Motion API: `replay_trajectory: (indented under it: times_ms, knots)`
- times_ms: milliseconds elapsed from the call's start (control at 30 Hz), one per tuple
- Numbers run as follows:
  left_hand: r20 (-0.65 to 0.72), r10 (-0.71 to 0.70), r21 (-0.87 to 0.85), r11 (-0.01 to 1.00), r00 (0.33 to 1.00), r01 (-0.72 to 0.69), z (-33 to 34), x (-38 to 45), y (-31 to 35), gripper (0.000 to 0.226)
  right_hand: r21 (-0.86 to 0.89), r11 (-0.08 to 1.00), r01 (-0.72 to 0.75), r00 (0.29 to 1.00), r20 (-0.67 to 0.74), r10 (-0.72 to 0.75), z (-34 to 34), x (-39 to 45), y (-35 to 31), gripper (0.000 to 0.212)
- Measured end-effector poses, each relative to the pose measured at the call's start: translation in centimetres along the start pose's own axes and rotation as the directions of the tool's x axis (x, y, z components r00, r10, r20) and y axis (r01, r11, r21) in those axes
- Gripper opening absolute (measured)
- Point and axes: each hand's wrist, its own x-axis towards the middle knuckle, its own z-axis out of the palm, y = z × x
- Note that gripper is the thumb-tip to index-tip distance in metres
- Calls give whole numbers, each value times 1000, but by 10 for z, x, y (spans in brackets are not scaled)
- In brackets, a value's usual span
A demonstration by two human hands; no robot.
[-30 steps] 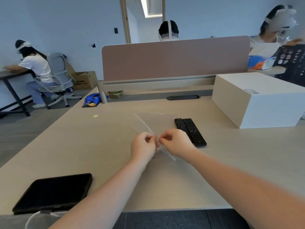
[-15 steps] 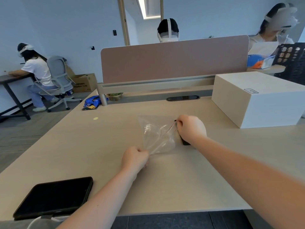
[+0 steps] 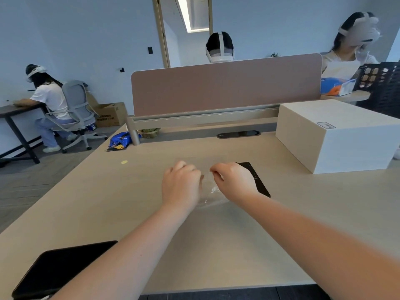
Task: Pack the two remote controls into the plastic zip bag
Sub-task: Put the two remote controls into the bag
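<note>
zip bag [image 3: 208,187] pinched between both hands' fingers [image 3: 216,173] | remote [image 3: 258,180] right

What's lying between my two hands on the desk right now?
The clear plastic zip bag, crumpled, between left hand and right hand, in the head view.

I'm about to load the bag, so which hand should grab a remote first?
Right, probably. The right hand sits right beside the remote, partly covering it, while the left hand is on the bag's far side. The left can keep hold of the bag. Only one remote shows clearly.
</note>
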Motion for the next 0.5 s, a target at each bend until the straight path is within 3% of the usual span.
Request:
replay_trajectory:
  times_ms: [67, 133, 267, 367, 433, 500]
  knots:
    - [167, -58, -3, 998, 984, 59, 2, 5, -5, 20, 9, 1000, -27, 1000, 0, 27, -2, -2, 5, 23]
    - [230, -94, -20, 995, 969, 101, 5, 3, -11, 20, -4, 997, -73, 997, 29, 73, -5, -3, 12, 25]
    - [206, -143, -46, 987, 968, 155, 12, -9, -20, 21, 78, 980, -181, 982, 76, 175, -8, -6, 24, 19]
    - [184, -208, -128, 964, 961, 234, 16, -13, -24, 17, 170, 945, -278, 959, -16, 284, -10, -11, 32, 22]
    - [170, -223, -169, 953, 960, 252, 17, -14, -24, 15, 99, 933, -346, 934, -54, 352, -10, -14, 42, 20]
    - [176, -236, -181, 947, 956, 267, 18, -16, -23, 14, -40, 915, -401, 915, 41, 402, -8, -17, 51, 18]
